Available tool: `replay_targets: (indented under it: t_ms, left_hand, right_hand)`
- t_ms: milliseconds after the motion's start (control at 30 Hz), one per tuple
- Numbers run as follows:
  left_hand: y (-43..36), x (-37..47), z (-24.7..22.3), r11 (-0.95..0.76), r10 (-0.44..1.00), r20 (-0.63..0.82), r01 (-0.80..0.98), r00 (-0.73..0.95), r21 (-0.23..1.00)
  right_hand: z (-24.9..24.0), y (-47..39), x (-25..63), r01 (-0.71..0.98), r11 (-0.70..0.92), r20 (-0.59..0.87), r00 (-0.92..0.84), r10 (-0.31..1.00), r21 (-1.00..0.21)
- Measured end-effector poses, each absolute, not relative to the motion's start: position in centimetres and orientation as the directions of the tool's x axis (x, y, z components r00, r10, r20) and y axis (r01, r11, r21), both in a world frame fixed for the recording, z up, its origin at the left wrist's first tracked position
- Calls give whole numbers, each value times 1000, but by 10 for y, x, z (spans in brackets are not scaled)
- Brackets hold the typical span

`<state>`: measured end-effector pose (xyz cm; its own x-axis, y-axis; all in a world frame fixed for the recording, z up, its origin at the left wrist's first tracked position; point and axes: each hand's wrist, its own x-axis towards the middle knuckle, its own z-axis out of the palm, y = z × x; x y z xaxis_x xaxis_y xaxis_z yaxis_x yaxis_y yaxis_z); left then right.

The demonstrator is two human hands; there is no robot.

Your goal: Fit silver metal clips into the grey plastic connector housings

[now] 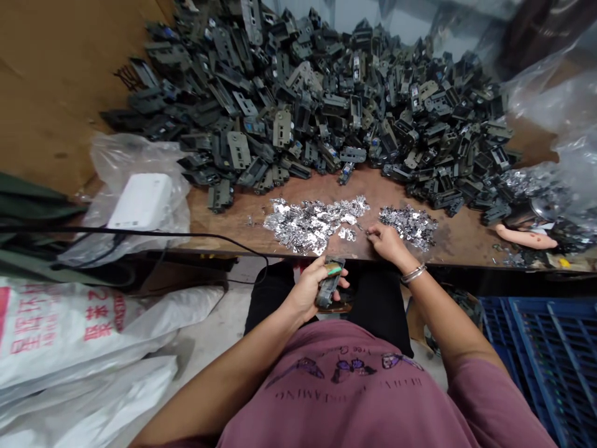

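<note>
My left hand [308,289] is closed round a dark grey plastic housing [328,287], held just off the table's front edge. Something green shows by the thumb. My right hand [387,241] rests at the table edge with its fingers pinched together; what is between them, if anything, is too small to name. To its left lies a spread pile of small shiny metal pieces [310,225], with a few loose ones near the fingertips. Just beyond the right hand sits a second, smaller pile of metal pieces [410,225].
A large heap of dark housings [326,93] covers the back of the wooden table [224,231]. At left, a white box [142,202] lies on clear plastic, with a black cable [205,235] crossing in front. White sacks [69,323] lie lower left; blue crates [550,348] stand lower right.
</note>
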<state>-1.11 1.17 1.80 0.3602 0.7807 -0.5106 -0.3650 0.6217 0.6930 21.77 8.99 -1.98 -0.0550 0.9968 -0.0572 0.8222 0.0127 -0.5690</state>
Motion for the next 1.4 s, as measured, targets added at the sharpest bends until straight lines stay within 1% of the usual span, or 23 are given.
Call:
replay_targets:
  t_ms: [67, 133, 200, 300, 333, 367, 400, 433, 467, 567, 600, 633, 700, 800, 900, 1033, 1133, 1200, 1300, 1333, 1400]
  left_hand:
    - [12, -12, 17, 611, 789, -509, -357, 343, 707]
    - [12, -10, 16, 610, 789, -510, -342, 342, 715]
    - [12, -6, 16, 617, 782, -519, -316, 345, 720]
    - [13, 1, 20, 614, 783, -527, -275, 330, 740]
    - [13, 3, 21, 602, 792, -519, -270, 321, 752]
    - [14, 4, 22, 587, 803, -507, -268, 312, 764]
    - [14, 5, 24, 570, 815, -493, -269, 305, 776]
    - [15, 6, 24, 553, 826, -477, -270, 301, 788]
    - [15, 6, 24, 537, 836, -461, -269, 299, 799]
    - [15, 6, 22, 488, 860, -409, -258, 305, 834]
    - [14, 6, 20, 475, 864, -394, -249, 313, 844]
    - [14, 6, 20, 462, 867, -381, -237, 321, 854]
    - [12, 6, 19, 430, 875, -356, -189, 328, 883]
    - [10, 6, 22, 358, 893, -313, -89, 324, 929]
    - [9, 6, 26, 284, 909, -267, -6, 320, 959]
    - [7, 5, 24, 169, 932, -202, 132, 300, 977]
    - [5, 2, 21, 90, 947, -166, 271, 274, 958]
    - [3, -1, 23, 60, 947, -155, 321, 280, 945]
    - [4, -4, 31, 31, 940, -157, 382, 302, 924]
    - [4, -5, 34, 6, 942, -139, 398, 306, 917]
    - [6, -7, 39, -83, 946, -59, 413, 320, 907]
  right_hand:
    - [-19, 81, 225, 815, -22, -84, -33, 996, -579]
    - [-16, 74, 229, 838, -34, -48, 9, 999, -545]
    - [-13, 68, 228, 882, -8, 9, 14, 1000, -471]
    - [-10, 63, 221, 951, 42, 45, -29, 999, -306]
    - [-10, 61, 218, 962, 54, 55, -40, 998, -268]
    - [-9, 60, 215, 964, 67, 74, -50, 996, -256]
    - [-8, 57, 212, 957, 90, 104, -64, 993, -277]
    - [-7, 54, 208, 934, 126, 143, -81, 986, -333]
    - [-5, 49, 204, 893, 166, 182, -96, 979, -419]
    - [0, 29, 187, 651, 211, 230, -58, 972, -730]
    - [2, 22, 181, 564, 206, 226, -35, 973, -799]
    - [4, 15, 175, 502, 211, 232, -21, 972, -839]
    - [7, 5, 165, 454, 283, 298, -40, 954, -845]
    - [10, 0, 159, 438, 424, 418, -117, 901, -793]
    - [9, 1, 158, 429, 458, 457, -112, 882, -779]
    - [2, -2, 156, 490, 443, 455, -101, 885, -751]
    - [-4, -6, 154, 523, 447, 457, -120, 881, -726]
    - [-4, -9, 153, 515, 460, 458, -141, 878, -723]
    - [4, -11, 156, 459, 452, 415, -185, 891, -765]
    - [8, -11, 158, 443, 438, 398, -184, 899, -783]
    - [15, -12, 161, 428, 407, 386, -138, 912, -807]
